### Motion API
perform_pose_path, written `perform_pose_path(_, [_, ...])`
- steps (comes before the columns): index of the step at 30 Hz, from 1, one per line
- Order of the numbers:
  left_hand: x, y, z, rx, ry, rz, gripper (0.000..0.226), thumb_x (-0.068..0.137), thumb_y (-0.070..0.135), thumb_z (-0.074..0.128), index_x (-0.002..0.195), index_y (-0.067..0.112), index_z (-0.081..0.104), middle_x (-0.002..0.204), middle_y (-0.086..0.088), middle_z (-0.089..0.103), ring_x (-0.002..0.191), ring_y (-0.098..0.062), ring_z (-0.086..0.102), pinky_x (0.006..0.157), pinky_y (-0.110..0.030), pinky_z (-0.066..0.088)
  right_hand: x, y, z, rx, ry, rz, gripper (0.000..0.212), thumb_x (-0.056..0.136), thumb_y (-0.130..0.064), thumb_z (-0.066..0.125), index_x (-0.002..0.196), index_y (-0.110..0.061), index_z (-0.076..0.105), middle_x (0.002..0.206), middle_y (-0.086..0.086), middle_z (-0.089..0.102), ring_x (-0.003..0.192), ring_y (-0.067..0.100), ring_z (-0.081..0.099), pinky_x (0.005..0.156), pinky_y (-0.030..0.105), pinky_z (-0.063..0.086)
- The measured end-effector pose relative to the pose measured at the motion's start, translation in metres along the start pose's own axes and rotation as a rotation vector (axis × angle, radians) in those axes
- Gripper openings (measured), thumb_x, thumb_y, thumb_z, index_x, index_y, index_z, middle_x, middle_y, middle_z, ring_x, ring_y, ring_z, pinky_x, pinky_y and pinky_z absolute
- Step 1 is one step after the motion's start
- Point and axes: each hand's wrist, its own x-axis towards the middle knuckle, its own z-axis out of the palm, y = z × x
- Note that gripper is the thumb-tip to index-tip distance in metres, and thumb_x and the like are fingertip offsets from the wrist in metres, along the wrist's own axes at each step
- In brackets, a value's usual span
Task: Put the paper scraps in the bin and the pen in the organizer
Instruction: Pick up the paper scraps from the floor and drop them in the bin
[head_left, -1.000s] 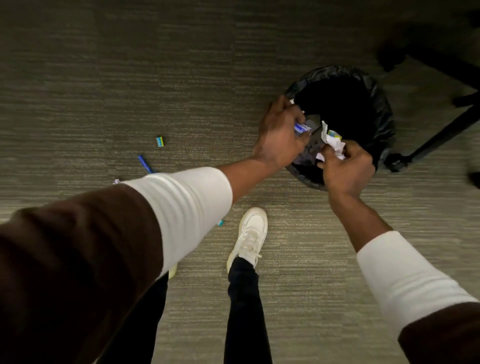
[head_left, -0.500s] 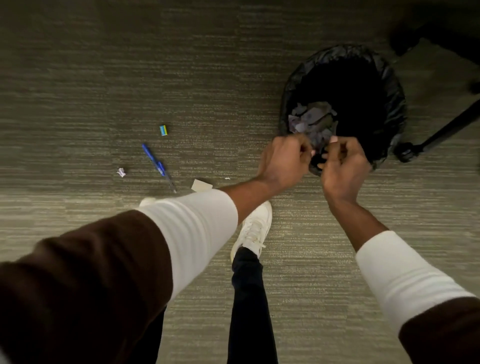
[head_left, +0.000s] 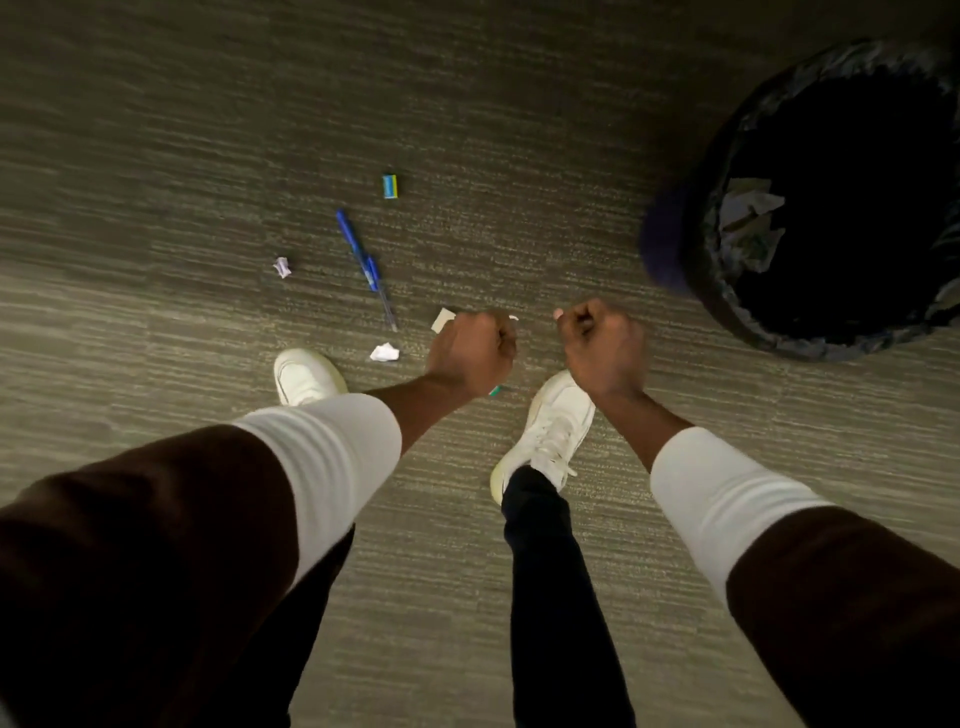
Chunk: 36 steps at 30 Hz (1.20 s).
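A blue pen (head_left: 365, 265) lies on the grey carpet left of centre. Paper scraps are scattered around it: a blue and yellow one (head_left: 390, 186) above, a crumpled pale one (head_left: 282, 267) to the left, a white one (head_left: 385, 353) below, and a flat beige one (head_left: 442, 319) partly behind my left hand. The black-lined bin (head_left: 727, 291) stands at the right with scraps (head_left: 750, 223) inside. My left hand (head_left: 470, 353) and my right hand (head_left: 602, 348) are both curled into fists over the floor, left of the bin, with nothing seen in them.
My two white shoes (head_left: 306, 375) (head_left: 550, 431) stand on the carpet just below my hands. A small green bit (head_left: 495, 391) shows under my left wrist. The organizer is out of view.
The scraps I held went into the bin. Both hands have drawn back from the bin's rim toward the left, and my view has swung left, pushing the bin to the right edge.
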Motion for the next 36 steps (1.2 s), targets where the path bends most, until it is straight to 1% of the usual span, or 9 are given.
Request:
perform_pose_path(2, [0.012,-0.033,-0.006,0.071,0.005,-0.032,0.021,0.084,0.029,0.057,0.094,0.019,0.073,0.095,-0.007,0.077,0.09,-0.033,0.073,0.076,-0.043,0.062,0.013,0.0,0.027,-0.013,-0.093,0.012,0.023,0.089,-0.044,0.075,0.086,-0.024,0.065,0.076,-0.002,0.068,0.077,0.024,0.068,0.071,0.035,0.055])
perform_pose_path(6, [0.036,-0.104,-0.007,0.218,-0.032,-0.18,0.027,0.088,0.029,0.068,0.111,0.015,0.067,0.116,-0.013,0.069,0.105,-0.034,0.068,0.085,-0.046,0.061,0.037,0.008,0.091,-0.151,-0.235,0.063,0.065,0.076,-0.064,0.08,0.116,-0.017,0.062,0.112,0.012,0.068,0.102,0.031,0.066,0.085,0.039,0.057])
perform_pose_path(13, [0.063,-0.205,0.011,0.286,-0.093,-0.396,0.084,0.076,0.068,0.077,0.126,0.004,0.06,0.129,-0.02,0.062,0.122,-0.037,0.058,0.099,-0.044,0.051,0.066,0.023,0.177,-0.247,-0.219,0.13,0.098,0.059,-0.088,0.072,0.125,-0.018,0.055,0.131,0.014,0.058,0.12,0.032,0.057,0.097,0.036,0.049])
perform_pose_path(16, [0.069,-0.219,0.024,0.207,-0.086,-0.49,0.089,0.07,0.076,0.075,0.12,0.004,0.065,0.126,-0.018,0.067,0.12,-0.035,0.062,0.096,-0.041,0.053,0.072,0.026,0.199,-0.302,-0.259,0.158,0.102,0.054,-0.095,0.068,0.123,-0.022,0.053,0.138,0.012,0.054,0.129,0.031,0.051,0.103,0.035,0.043])
perform_pose_path(21, [0.075,-0.223,0.053,-0.039,-0.011,-0.656,0.117,0.066,0.075,0.079,0.146,-0.002,0.044,0.145,-0.021,0.055,0.133,-0.037,0.055,0.105,-0.044,0.051,0.072,0.024,0.216,-0.39,-0.247,0.092,0.108,0.052,-0.09,0.073,0.127,-0.015,0.053,0.134,0.016,0.052,0.124,0.032,0.052,0.099,0.032,0.043])
perform_pose_path(24, [0.079,-0.215,0.058,-0.055,0.071,-0.661,0.104,0.075,0.067,0.079,0.142,-0.005,0.044,0.138,-0.02,0.058,0.129,-0.035,0.057,0.104,-0.045,0.052,0.074,0.031,0.22,-0.232,-0.213,0.063,0.074,0.064,-0.052,0.093,0.116,-0.014,0.058,0.121,0.009,0.052,0.108,0.025,0.054,0.079,0.024,0.033])
perform_pose_path(29, [0.09,-0.217,0.061,-0.129,0.14,-0.685,0.065,0.077,0.041,0.089,0.121,0.002,0.063,0.12,-0.015,0.071,0.112,-0.032,0.069,0.087,-0.037,0.057,0.076,0.045,0.217,-0.119,-0.201,-0.054,0.035,0.081,-0.025,0.083,0.11,-0.015,0.067,0.114,0.01,0.061,0.098,0.027,0.062,0.082,0.028,0.05])
perform_pose_path(31, [0.091,-0.219,0.061,-0.151,0.153,-0.684,0.045,0.079,0.028,0.089,0.112,0.004,0.068,0.115,-0.014,0.074,0.107,-0.03,0.071,0.08,-0.034,0.055,0.073,0.048,0.217,-0.084,-0.133,-0.108,0.032,0.075,-0.018,0.085,0.102,-0.017,0.067,0.103,0.004,0.063,0.083,0.019,0.059,0.074,0.021,0.05])
perform_pose_path(36, [0.089,-0.222,0.067,-0.166,0.158,-0.649,0.022,0.081,0.015,0.082,0.1,0.006,0.074,0.105,-0.01,0.077,0.098,-0.026,0.072,0.077,-0.031,0.056,0.069,0.033,0.224,-0.071,-0.097,-0.141,0.039,0.07,-0.029,0.084,0.102,-0.026,0.062,0.101,-0.002,0.064,0.079,0.016,0.062,0.071,0.033,0.056])
